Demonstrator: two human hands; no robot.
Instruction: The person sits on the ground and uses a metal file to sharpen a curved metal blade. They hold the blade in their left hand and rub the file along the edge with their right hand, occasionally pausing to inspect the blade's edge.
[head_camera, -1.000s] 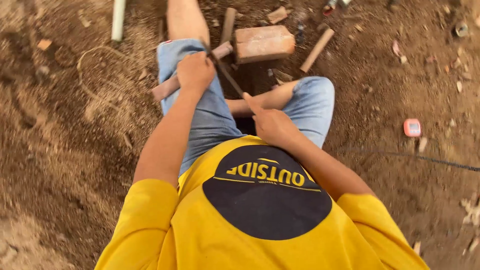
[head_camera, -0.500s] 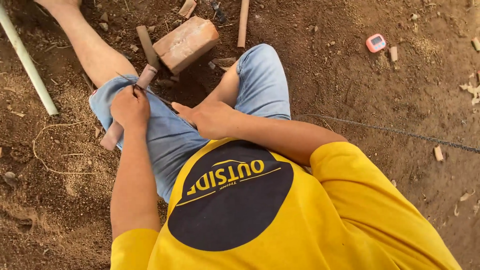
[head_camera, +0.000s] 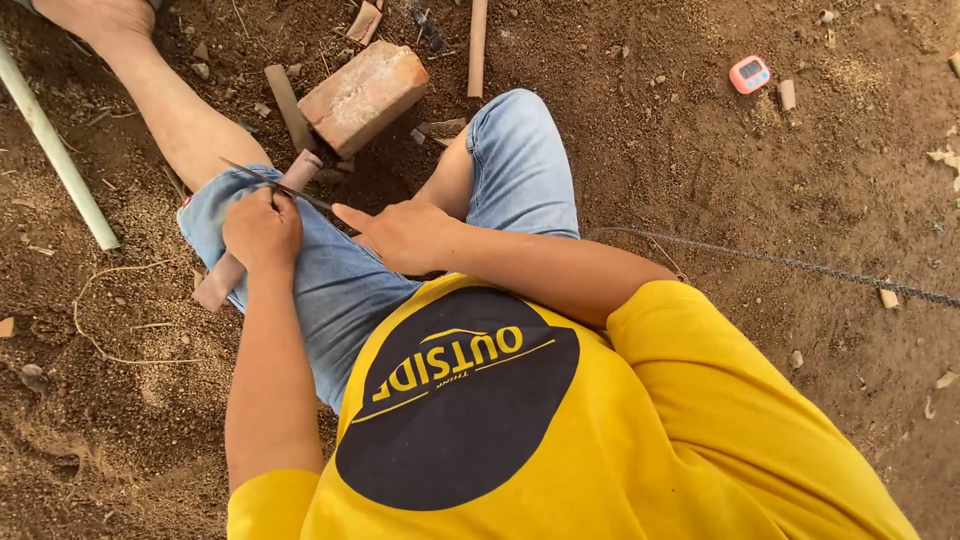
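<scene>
Shifting a little since a moment ago, the view is now taking in more of the outstretched leg, while both hands are staying on the work at the lap.

Sitting on the dirt floor (head_camera: 700, 180), the person is closing the left hand (head_camera: 262, 228) around a round wooden stick (head_camera: 222, 280) lying across the thigh of the blue shorts (head_camera: 330, 280), its far end near a brick (head_camera: 362, 95). A thin dark blade (head_camera: 255, 176) is lying across the stick just above that fist, running toward the right hand (head_camera: 400, 235), which is curling loosely with the thumb stretched out along it; whether those fingers are gripping a handle I cannot tell. Judging by the unchanged grip, the cutting is only carrying on. A pale pipe (head_camera: 55, 150), a small pink timer (head_camera: 749, 74) and a dark cord (head_camera: 780, 262) are lying well apart.
</scene>
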